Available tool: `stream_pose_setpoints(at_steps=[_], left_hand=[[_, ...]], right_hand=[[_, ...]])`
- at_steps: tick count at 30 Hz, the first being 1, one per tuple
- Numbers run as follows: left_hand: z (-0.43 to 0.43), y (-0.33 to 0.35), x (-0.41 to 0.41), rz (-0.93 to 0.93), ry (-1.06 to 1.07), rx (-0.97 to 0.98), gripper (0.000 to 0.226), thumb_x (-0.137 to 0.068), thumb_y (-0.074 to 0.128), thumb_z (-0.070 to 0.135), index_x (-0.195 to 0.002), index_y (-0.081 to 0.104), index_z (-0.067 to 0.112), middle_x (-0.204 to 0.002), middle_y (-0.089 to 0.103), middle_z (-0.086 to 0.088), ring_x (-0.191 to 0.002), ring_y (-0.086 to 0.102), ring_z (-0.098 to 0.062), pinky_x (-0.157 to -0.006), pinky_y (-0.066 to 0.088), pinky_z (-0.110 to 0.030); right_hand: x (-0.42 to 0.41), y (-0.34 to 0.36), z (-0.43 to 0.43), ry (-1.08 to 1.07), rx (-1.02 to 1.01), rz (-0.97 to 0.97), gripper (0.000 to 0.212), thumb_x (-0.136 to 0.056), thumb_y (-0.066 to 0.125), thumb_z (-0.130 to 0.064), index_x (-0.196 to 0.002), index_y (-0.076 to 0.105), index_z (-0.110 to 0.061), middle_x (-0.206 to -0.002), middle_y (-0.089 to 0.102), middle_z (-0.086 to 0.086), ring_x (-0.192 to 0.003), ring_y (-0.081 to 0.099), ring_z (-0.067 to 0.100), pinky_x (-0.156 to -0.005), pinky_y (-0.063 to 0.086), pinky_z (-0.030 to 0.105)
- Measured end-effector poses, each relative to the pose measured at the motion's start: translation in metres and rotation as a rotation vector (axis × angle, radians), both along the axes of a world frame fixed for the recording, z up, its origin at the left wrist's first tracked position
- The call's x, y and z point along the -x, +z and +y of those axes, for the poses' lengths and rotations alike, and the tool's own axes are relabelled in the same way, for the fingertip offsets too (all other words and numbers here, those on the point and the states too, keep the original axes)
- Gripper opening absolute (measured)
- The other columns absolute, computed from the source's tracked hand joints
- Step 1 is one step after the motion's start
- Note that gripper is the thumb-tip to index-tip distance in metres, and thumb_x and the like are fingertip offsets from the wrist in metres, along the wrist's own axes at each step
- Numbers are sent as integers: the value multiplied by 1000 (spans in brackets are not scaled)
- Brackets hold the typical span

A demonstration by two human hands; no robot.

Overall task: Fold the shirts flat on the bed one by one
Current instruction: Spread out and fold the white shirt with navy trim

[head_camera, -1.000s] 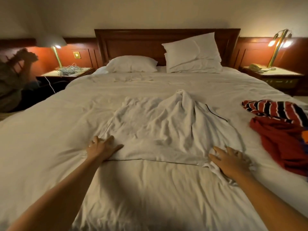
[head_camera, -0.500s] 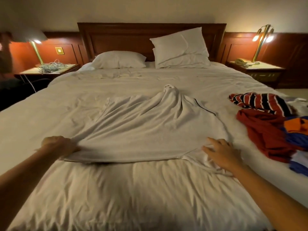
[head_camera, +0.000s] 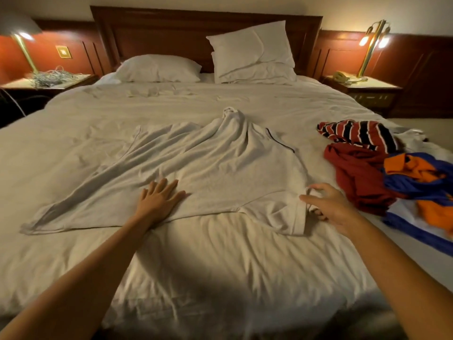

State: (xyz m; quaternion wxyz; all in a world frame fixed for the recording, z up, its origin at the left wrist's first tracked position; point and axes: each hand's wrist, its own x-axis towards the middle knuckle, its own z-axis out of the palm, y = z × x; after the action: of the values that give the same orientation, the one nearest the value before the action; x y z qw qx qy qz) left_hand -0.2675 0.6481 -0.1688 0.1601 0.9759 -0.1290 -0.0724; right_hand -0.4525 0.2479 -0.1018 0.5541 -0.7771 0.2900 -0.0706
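Note:
A white shirt (head_camera: 210, 173) lies spread on the bed (head_camera: 220, 261), collar bunched toward the pillows and its lower edge pulled far out to the left. My left hand (head_camera: 159, 197) presses flat on the shirt near its front edge, fingers straight and spread. My right hand (head_camera: 326, 204) is at the cuff of the near right sleeve (head_camera: 286, 217), thumb and curled fingers pinching a small raised bit of the cuff. Other shirts lie at the right: a striped one (head_camera: 358, 133), a dark red one (head_camera: 355, 177) and an orange and blue one (head_camera: 421, 177).
Two white pillows (head_camera: 252, 52) lean on the wooden headboard (head_camera: 157, 33). Nightstands with lit lamps flank the bed, the left one (head_camera: 49, 81) carrying a tangle of cables, the right one (head_camera: 362, 84) a phone. The near half of the bed is bare sheet.
My left hand pulled the shirt's lower edge out to the left, then moved right onto the shirt's middle and lies flat. My right hand went from resting flat to pinching the sleeve cuff.

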Motion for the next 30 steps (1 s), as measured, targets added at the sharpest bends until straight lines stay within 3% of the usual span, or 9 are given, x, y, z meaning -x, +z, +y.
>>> stream_pose_setpoints(at_steps=[5, 9, 11, 13, 15, 19, 25, 27, 30], left_hand=[[-6, -5, 2, -46, 29, 22, 70, -93, 31, 73, -155, 23, 43, -167, 11, 3, -154, 5, -26, -123, 3, -44], [-4, -4, 1, -43, 32, 31, 69, -94, 31, 72, -155, 23, 43, -167, 11, 3, -154, 5, -26, -123, 4, -44], [-4, -4, 2, -39, 28, 31, 69, -93, 31, 72, -155, 23, 42, -167, 11, 3, -154, 5, -25, -124, 3, -44], [-4, -3, 3, -38, 21, 38, 69, -94, 31, 72, -156, 22, 42, -167, 10, 3, -154, 4, -25, -124, 3, -44], [-5, -2, 4, -38, 17, 41, 68, -95, 32, 70, -156, 22, 41, -167, 10, 2, -154, 4, -24, -124, 3, -43], [-5, 1, 7, -34, 12, 43, 66, -97, 32, 67, -156, 22, 39, -167, 10, 1, -154, 5, -25, -124, 4, -44], [-5, 2, 8, -45, 28, 46, 67, -95, 33, 69, -155, 25, 41, -167, 14, 2, -154, 7, -23, -124, 6, -43], [-5, 2, 9, -40, 26, 49, 68, -94, 33, 70, -155, 25, 41, -167, 14, 3, -154, 7, -23, -124, 5, -43], [-6, 2, 10, -39, 30, 43, 67, -94, 33, 70, -155, 24, 41, -166, 14, 3, -154, 7, -23, -124, 5, -42]], right_hand=[[32, 36, -23, 209, -165, 93, 32, -81, 80, -22, -105, 64, -7, -72, 67, 6, -43, 43, 11, -38, 32, 23], [46, 46, -51, 412, 763, 585, 47, -72, 86, -41, -100, 59, -15, -106, 65, 11, -92, 65, 28, -71, 51, 34], [48, 38, -51, 516, 974, 473, 67, -62, 84, -61, -118, 54, -37, -125, 47, -6, -118, 48, 20, -98, 42, 39], [46, 28, -35, 714, 926, 208, 79, -51, 73, -79, -123, 52, -54, -131, 35, -23, -131, 26, 2, -113, 21, 34], [40, 14, -19, 850, 990, 91, 75, -52, 65, -84, -121, 56, -56, -130, 34, -33, -130, 21, -9, -107, 12, 24], [25, 10, 4, 890, 988, -38, 22, -72, 80, -51, -84, 69, -37, -89, 60, -21, -88, 53, -5, -82, 39, 25], [17, 41, 49, 1162, 288, 332, 27, -80, 74, -55, -81, 79, -28, -90, 76, -7, -79, 72, 10, -65, 54, 21], [7, 46, 49, 1108, 265, 387, 33, -84, 71, -55, -81, 79, -24, -92, 77, -3, -76, 74, 17, -61, 55, 22], [-13, 33, 39, 754, 468, 137, 27, -88, 68, -51, -84, 77, -26, -88, 75, -7, -78, 71, 10, -68, 53, 25]])
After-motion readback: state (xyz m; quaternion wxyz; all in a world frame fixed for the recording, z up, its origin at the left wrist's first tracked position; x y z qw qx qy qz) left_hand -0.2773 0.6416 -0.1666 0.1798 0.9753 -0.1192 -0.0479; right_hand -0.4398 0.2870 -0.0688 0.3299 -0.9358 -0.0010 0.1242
